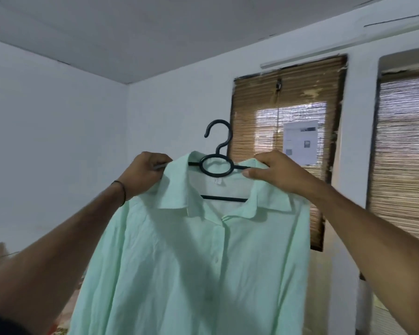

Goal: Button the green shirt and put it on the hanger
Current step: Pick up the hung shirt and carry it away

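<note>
Green shirt (198, 267) hangs in mid-air on the dark plastic hanger (217, 154), its front closed below the open collar. At the left shoulder the left hand (144, 176) grips cloth and hanger arm together. On the other side the right hand (273, 171) pinches collar against hanger. Best to ease both shoulders outward evenly, so the collar sits centred under the hook.

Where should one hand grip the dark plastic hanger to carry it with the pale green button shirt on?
The ring under the hook of the dark plastic hanger, reached from above. It is bare and centred: the pale green button shirt drapes the arms, where the left hand and right hand grip collar fabric. A centred hold should hang level.
</note>
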